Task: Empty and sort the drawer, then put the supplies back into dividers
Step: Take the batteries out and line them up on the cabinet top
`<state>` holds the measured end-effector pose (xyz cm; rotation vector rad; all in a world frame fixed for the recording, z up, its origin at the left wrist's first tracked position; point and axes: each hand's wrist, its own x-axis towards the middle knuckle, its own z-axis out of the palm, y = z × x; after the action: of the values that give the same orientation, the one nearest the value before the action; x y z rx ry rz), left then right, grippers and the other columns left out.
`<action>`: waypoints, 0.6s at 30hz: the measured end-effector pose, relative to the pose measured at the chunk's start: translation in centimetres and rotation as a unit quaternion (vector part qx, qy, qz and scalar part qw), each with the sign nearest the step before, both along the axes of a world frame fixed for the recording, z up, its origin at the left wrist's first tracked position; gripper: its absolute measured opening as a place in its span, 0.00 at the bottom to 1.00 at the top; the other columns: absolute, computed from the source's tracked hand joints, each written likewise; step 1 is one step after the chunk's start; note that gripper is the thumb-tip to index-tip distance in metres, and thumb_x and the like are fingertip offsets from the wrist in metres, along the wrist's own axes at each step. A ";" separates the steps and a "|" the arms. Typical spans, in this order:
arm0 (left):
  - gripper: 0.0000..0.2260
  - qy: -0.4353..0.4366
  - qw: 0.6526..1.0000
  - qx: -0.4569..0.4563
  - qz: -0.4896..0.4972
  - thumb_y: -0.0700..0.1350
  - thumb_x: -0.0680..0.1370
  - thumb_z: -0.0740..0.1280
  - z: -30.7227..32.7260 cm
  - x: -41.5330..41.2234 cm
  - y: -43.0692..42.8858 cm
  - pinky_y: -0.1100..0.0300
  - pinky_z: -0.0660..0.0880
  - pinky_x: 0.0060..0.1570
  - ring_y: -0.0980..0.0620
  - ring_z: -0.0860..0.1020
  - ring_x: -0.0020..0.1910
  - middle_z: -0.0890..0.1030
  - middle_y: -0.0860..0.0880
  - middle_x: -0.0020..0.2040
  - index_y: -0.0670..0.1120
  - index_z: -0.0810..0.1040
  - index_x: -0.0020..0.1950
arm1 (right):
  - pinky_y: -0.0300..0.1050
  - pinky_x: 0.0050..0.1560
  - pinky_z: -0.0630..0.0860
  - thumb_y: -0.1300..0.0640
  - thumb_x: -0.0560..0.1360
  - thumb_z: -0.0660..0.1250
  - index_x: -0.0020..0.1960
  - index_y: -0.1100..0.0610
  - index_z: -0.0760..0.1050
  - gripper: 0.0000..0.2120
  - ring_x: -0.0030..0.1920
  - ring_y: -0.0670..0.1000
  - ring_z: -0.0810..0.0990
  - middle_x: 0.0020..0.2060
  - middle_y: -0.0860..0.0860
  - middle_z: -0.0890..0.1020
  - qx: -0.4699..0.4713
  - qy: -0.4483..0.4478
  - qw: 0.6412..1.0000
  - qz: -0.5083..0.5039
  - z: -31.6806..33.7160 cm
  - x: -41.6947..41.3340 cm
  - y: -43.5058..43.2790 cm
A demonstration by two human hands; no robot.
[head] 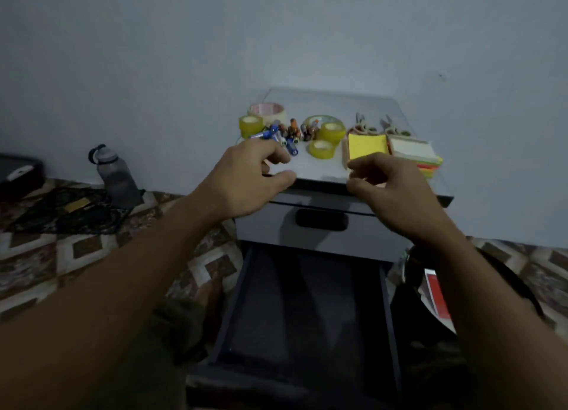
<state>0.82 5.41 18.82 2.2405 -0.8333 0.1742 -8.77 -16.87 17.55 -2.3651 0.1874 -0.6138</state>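
The emptying looked done. The drawer (307,302) stood pulled out below and between the two forearms, and its dark floor showed nothing lying in it, though the light was poor and the near corners were hard to read. No dividers were visible anywhere, in it or beside it.

The supplies lay on the cabinet top (322,169), just beyond the fingertips, and were already roughly grouped. Beyond the left hand (255,179) were the tape rolls (266,109) and a heap of batteries (284,134). Beyond the right hand (390,194) were a yellow sticky pad (367,146), a block of coloured notes (415,152) to its outer side, and some clips (378,126) farther back. More tape sat between the two hands' reach. So sorting seemed mostly finished, while the putting back had not begun — that whole half of the task remained.

Both hands hovered with fingers loosely curled and held nothing that I could see. The left thumb lay close to the top's front edge, the right thumb and forefinger stood apart just short of the yellow pad.

The drawer's long axis ran from the cabinet straight toward the person, open side up, its front panel nearest the body. The closed upper drawer (321,220) sat under the wrists. The batteries pointed every which way — no common axis.
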 end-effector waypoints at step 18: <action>0.37 0.272 0.904 0.299 -0.137 0.64 0.73 0.71 -21.0 -9.4 4.3 0.53 0.61 0.74 0.52 0.59 0.74 0.63 0.55 0.75 0.57 0.61 0.78 | 0.35 0.58 0.69 0.46 0.69 0.76 0.73 0.51 0.67 0.36 0.63 0.49 0.74 0.65 0.49 0.75 0.061 0.438 0.893 0.090 -20.0 -12.5 6.0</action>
<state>-8.60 9.76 -2.17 2.4779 -0.9496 -0.9186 -21.24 -10.85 -2.44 -2.3320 0.3759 0.5754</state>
